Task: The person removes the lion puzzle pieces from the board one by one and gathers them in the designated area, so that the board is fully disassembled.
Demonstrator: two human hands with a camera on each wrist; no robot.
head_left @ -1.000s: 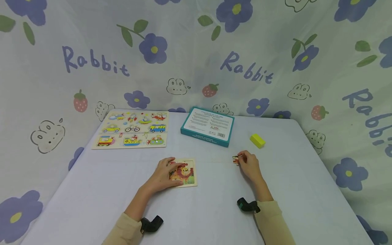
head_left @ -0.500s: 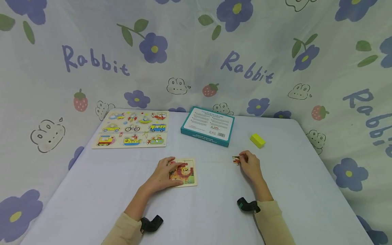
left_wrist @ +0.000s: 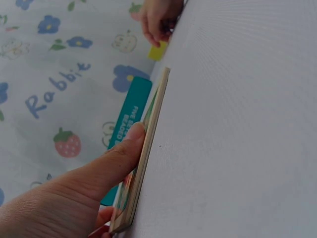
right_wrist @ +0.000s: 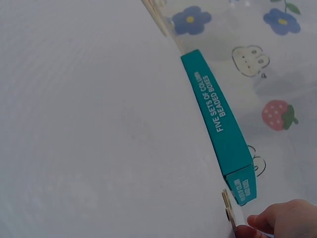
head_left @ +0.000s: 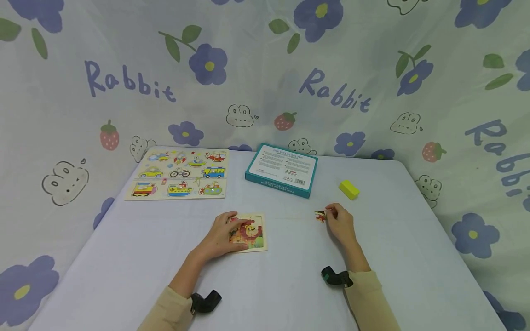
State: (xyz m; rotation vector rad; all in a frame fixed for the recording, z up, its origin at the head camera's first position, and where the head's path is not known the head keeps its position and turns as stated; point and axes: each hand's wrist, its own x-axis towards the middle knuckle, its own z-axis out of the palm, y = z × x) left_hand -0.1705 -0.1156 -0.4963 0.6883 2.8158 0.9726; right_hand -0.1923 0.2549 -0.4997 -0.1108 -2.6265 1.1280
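In the head view, a square wooden jigsaw puzzle (head_left: 252,234) with a lion picture lies near the middle of the table. My left hand (head_left: 221,236) holds it from the left, index finger stretched over the picture and thumb at the near side. The left wrist view shows that thumb (left_wrist: 124,148) against the puzzle's edge. To the right, my right hand (head_left: 341,225) pinches a small red, white and dark puzzle piece (head_left: 319,215) between thumb and fingertips. Seen edge-on in the right wrist view, the piece (right_wrist: 228,210) is close over the tabletop.
At the back left lies a wooden vehicle puzzle board (head_left: 178,177). A teal and white box (head_left: 281,170) stands behind the hands, and a yellow block (head_left: 349,189) sits beyond my right hand. Floral fabric (head_left: 265,69) hangs behind the table (head_left: 290,285).
My right hand has shifted very slightly to the right, and a little more of the puzzle piece shows at its fingertips. My left hand stays on the lion puzzle.
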